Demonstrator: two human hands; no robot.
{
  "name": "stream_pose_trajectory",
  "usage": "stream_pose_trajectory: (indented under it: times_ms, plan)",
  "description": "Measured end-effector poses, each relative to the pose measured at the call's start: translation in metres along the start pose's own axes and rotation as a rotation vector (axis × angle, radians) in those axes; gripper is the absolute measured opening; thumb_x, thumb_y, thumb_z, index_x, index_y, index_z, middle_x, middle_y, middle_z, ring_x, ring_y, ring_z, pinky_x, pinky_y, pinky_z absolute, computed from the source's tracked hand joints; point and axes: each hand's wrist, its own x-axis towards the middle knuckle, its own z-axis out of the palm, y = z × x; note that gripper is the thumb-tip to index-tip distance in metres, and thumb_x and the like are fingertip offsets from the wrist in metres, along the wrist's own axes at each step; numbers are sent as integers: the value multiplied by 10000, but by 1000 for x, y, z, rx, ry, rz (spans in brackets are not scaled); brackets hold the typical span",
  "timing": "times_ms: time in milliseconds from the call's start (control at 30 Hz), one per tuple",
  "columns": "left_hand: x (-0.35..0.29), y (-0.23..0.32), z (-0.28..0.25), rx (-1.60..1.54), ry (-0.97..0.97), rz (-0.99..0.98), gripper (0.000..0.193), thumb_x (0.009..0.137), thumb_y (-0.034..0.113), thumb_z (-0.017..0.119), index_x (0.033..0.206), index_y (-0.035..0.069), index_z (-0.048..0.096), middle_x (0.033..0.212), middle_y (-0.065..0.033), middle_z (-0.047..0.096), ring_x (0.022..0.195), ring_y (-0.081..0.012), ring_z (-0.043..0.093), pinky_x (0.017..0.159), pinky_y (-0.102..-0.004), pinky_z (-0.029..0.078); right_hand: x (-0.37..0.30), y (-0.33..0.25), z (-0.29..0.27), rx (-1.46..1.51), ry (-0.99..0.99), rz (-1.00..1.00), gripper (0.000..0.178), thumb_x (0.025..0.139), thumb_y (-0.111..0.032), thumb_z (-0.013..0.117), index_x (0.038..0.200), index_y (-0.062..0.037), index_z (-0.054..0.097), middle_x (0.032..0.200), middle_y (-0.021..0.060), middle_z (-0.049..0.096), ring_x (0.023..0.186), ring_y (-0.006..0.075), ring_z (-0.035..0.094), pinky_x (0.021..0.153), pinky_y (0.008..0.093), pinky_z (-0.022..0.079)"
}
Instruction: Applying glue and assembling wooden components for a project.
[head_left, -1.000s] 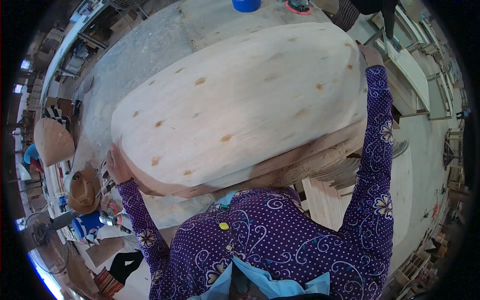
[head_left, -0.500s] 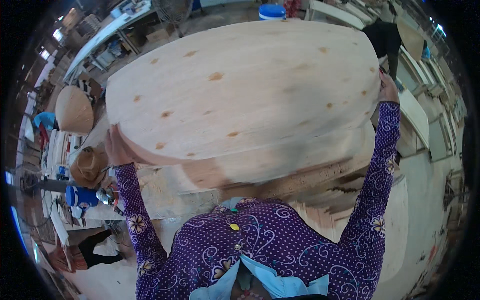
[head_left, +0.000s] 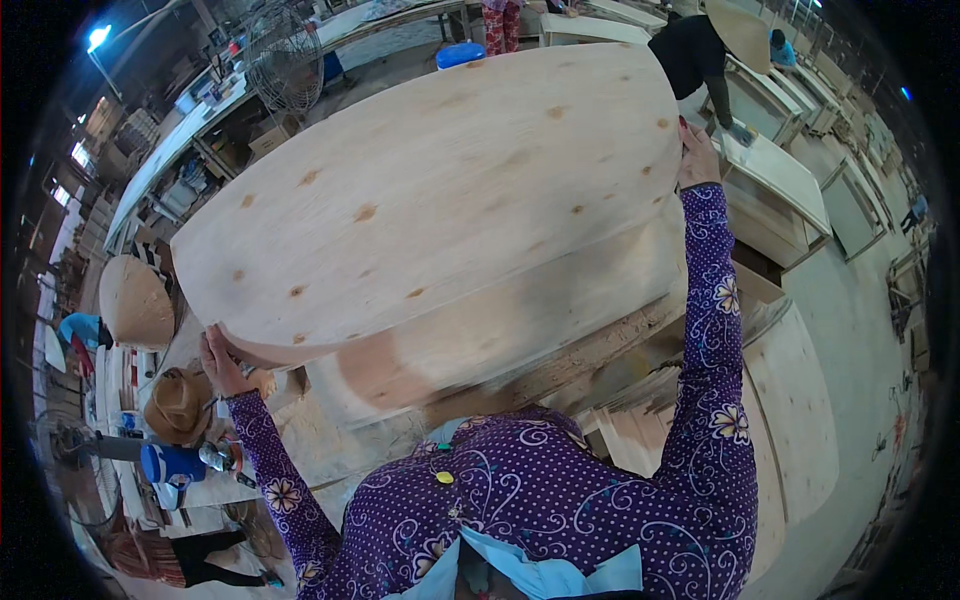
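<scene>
Your top [head_left: 570, 490]: deep purple, white-dotted, pale scrollwork. Your long sleeves [head_left: 705, 270]: matching fabric, large cream-yellow flowers [head_left: 728, 423]. Light-blue cloth [head_left: 525, 570] shows at your neck, small yellow piece [head_left: 444, 477] on your chest.

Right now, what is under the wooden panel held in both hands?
A second pale panel shows lower down, past the near edge of the held panel. Its far part, and whatever else lies beneath, is covered and cannot be seen.

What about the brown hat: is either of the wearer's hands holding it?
No, the left hand and right hand hold opposite ends of the large wooden board, while the brown hat sits off to the left.
</scene>
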Motion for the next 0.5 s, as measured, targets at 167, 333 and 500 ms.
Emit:
stream_pose_trajectory:
  times_ms: [167,333,500]
  plan:
    - [5,-6,-17,4,-147,-12,303,951,407,531,881,118,590,655,112,435,558,8,366,478,-181,272,0,-2,-8,37,-56,-21,165,906,-50,575,1057,15,564,1071,90,624,986,173,597,901,295,481]
    - [3,-1,-15,43,-133,44,299,965,388,509,872,115,586,626,113,413,528,6,344,463,-176,251,-5,1,-8,47,-52,30,304,906,-54,578,1196,29,536,1154,106,603,1037,173,582,901,282,475]
    - [31,-61,-42,39,-153,7,276,933,268,547,1143,103,614,933,-2,603,735,-87,550,562,-232,431,30,0,-67,-208,-226,94,463,911,-149,559,1321,6,410,1277,112,520,1166,224,518,998,348,427]
